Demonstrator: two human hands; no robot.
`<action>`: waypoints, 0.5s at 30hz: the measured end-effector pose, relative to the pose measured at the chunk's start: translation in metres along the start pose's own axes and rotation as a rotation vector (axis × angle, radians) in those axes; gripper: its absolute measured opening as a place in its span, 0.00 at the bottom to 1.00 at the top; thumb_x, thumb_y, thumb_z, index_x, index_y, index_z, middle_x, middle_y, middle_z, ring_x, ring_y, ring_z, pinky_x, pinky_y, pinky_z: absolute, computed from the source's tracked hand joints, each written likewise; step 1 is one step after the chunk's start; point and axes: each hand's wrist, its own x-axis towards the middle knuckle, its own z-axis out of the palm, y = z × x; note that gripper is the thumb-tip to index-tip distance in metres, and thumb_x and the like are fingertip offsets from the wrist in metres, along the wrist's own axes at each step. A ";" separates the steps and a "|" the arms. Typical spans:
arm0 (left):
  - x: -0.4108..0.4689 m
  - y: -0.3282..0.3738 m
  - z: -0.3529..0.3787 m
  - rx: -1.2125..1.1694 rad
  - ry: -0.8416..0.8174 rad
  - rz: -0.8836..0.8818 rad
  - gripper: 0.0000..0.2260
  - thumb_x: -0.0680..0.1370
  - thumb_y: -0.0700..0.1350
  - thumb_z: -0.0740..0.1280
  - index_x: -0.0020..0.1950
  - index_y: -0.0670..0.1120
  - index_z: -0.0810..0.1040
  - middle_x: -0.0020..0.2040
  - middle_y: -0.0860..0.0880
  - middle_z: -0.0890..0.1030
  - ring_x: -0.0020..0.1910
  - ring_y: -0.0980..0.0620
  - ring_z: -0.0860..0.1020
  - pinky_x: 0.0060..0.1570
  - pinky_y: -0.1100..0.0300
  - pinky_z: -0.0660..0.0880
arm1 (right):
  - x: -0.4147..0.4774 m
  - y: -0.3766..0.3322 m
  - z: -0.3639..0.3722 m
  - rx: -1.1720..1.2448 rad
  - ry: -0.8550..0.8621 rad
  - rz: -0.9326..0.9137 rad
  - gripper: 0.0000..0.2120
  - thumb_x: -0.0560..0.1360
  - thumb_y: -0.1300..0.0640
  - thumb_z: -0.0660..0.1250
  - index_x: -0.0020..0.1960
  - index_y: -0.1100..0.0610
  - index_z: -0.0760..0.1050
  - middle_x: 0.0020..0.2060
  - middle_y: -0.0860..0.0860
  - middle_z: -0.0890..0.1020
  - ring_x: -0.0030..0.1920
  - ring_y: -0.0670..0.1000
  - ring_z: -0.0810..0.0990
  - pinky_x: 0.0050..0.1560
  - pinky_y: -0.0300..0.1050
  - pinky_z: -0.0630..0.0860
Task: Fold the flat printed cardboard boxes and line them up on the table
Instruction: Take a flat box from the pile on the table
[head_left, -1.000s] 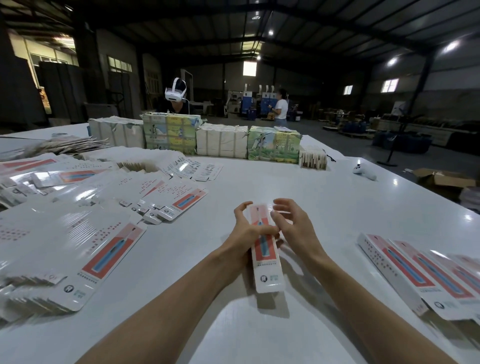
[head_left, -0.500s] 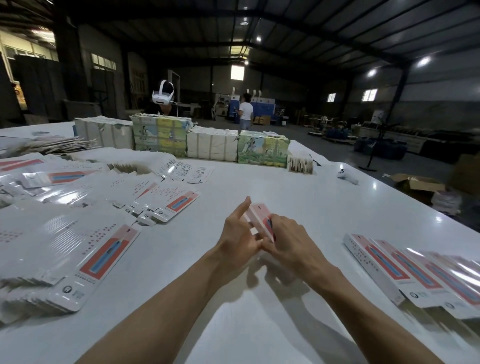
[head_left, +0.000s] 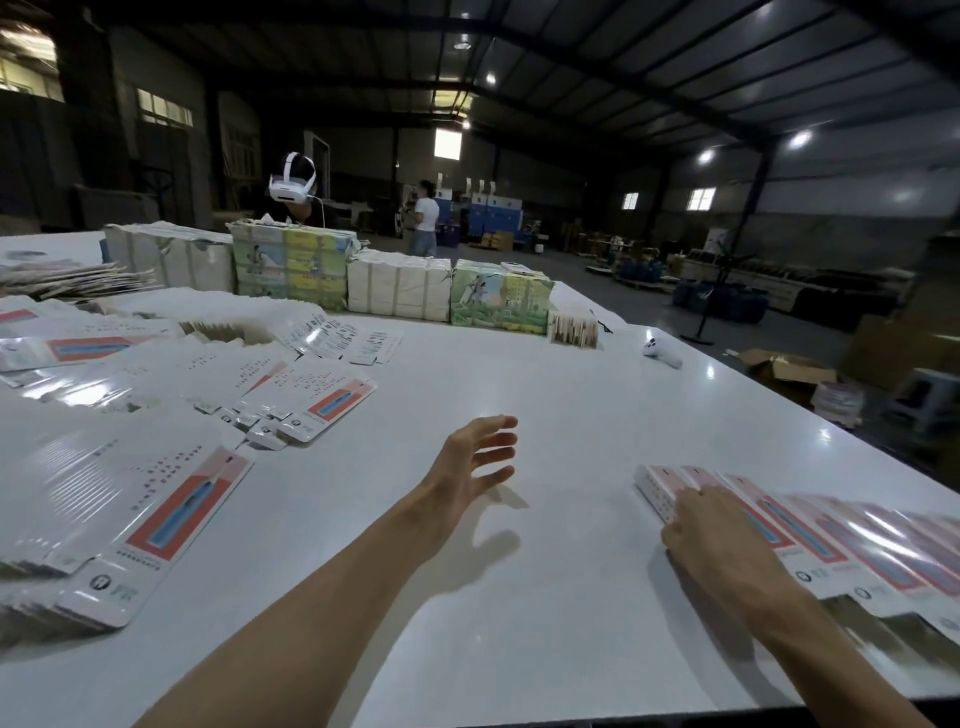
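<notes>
A row of folded pink-and-white boxes (head_left: 831, 540) lies side by side at the right of the white table (head_left: 519, 597). My right hand (head_left: 722, 545) lies over the leftmost folded box (head_left: 655, 484), with its fingers curled down over the box's left side. In the middle, my left hand (head_left: 478, 467) hovers above the bare table, fingers spread and holding nothing. Fanned stacks of flat printed boxes (head_left: 171, 519) cover the left side, and a smaller fan of flat boxes (head_left: 322, 400) lies farther back.
Wrapped bundles, some white (head_left: 400, 286) and some with green prints (head_left: 498, 296), line the far edge. A white controller (head_left: 662, 353) lies near the right edge. A person wearing a headset (head_left: 293, 187) stands behind the bundles. A cardboard carton (head_left: 784, 366) sits on the floor at right.
Both hands held one box at the table's middle. My right hand has carried it right to the row's left end, and my left hand has let go and opened.
</notes>
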 end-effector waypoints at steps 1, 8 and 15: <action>0.000 0.000 0.000 0.012 -0.006 -0.002 0.14 0.80 0.56 0.69 0.59 0.51 0.87 0.59 0.48 0.86 0.58 0.51 0.85 0.53 0.58 0.82 | -0.002 0.005 -0.002 -0.013 0.003 0.008 0.08 0.83 0.53 0.67 0.58 0.53 0.70 0.52 0.52 0.78 0.44 0.48 0.79 0.52 0.47 0.83; 0.003 -0.002 0.001 0.100 -0.031 0.005 0.11 0.82 0.47 0.67 0.58 0.48 0.87 0.52 0.47 0.85 0.50 0.51 0.85 0.51 0.61 0.81 | 0.022 -0.014 -0.008 -0.107 0.040 -0.070 0.12 0.84 0.51 0.63 0.64 0.57 0.71 0.63 0.55 0.76 0.58 0.52 0.75 0.62 0.48 0.74; 0.008 0.005 -0.003 0.520 0.012 0.019 0.10 0.82 0.38 0.64 0.59 0.46 0.83 0.50 0.44 0.85 0.40 0.51 0.83 0.45 0.59 0.81 | 0.063 -0.129 0.011 0.057 0.159 -0.341 0.11 0.84 0.52 0.61 0.60 0.57 0.76 0.57 0.53 0.81 0.57 0.54 0.78 0.53 0.51 0.79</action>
